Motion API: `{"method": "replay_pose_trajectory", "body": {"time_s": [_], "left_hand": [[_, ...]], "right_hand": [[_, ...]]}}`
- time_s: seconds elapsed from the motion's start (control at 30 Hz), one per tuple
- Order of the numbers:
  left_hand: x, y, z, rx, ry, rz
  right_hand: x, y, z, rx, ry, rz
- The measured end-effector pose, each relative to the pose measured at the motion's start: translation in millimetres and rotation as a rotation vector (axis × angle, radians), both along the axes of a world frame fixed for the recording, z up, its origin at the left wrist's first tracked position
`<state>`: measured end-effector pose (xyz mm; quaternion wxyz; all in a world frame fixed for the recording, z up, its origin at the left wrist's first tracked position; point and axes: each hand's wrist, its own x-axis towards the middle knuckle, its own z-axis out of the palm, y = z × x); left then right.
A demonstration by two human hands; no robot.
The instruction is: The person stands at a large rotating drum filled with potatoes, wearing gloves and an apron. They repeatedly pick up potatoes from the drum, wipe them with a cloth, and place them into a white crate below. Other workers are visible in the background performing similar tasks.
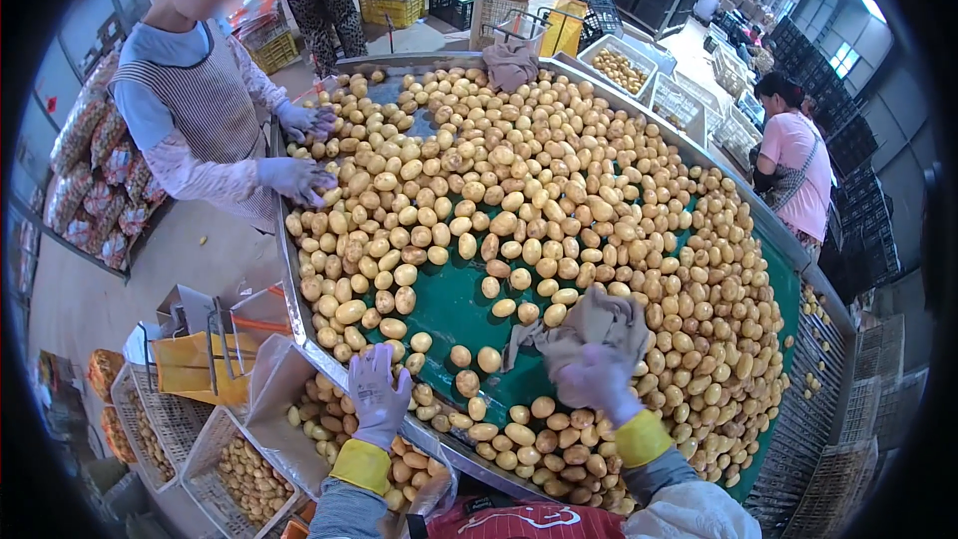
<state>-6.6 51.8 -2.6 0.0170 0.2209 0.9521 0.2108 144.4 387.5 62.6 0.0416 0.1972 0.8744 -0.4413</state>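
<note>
My right hand (599, 382), in a light purple glove with a yellow cuff, grips a crumpled grey-brown cloth (602, 326) over the green belt (449, 296) of a sorting table. Loose potatoes (557, 202) spread thickly around it. My left hand (378, 393), gloved alike, lies over the table's near metal rim (438, 442) with its fingers apart. I see nothing held in it. Several potatoes are close to its fingertips. Below it stands a plastic-lined box (273, 389) holding more potatoes.
At the left rim a co-worker (191, 97) has two gloved hands on the potatoes. Another cloth (510, 66) lies on the far rim. Potato crates (206, 449) and a yellow container (206, 367) stand at lower left. Metal rollers (801, 389) adjoin the belt at right.
</note>
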Motion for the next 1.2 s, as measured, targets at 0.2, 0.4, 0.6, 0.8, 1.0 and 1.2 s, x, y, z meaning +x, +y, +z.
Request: {"method": "replay_pose_trajectory", "body": {"time_s": [0.2,0.4,0.6,0.8,1.0,1.2], "left_hand": [[0.7,-3.8,1.2,-0.023,0.044,-0.006],[-2.8,3.7,3.1,-0.079,0.036,-0.023],[-1.7,3.5,9.1,-0.103,0.029,-0.027],[-2.4,3.2,11.6,-0.118,-0.011,-0.027],[-1.7,5.4,-2.0,0.141,-0.086,0.034],[-7.9,48.5,21.1,1.922,-1.403,0.626]], "right_hand": [[-120.4,-36.1,-25.0,0.058,-0.288,0.226],[-235.0,23.2,-55.9,0.589,0.094,0.117],[-275.7,43.2,-93.4,0.871,0.088,0.238],[-274.9,37.6,-65.7,-0.085,0.134,-0.058],[-210.7,-49.4,-14.9,-0.816,0.208,0.101],[-196.8,-86.0,13.2,-0.149,0.151,0.394]]}}
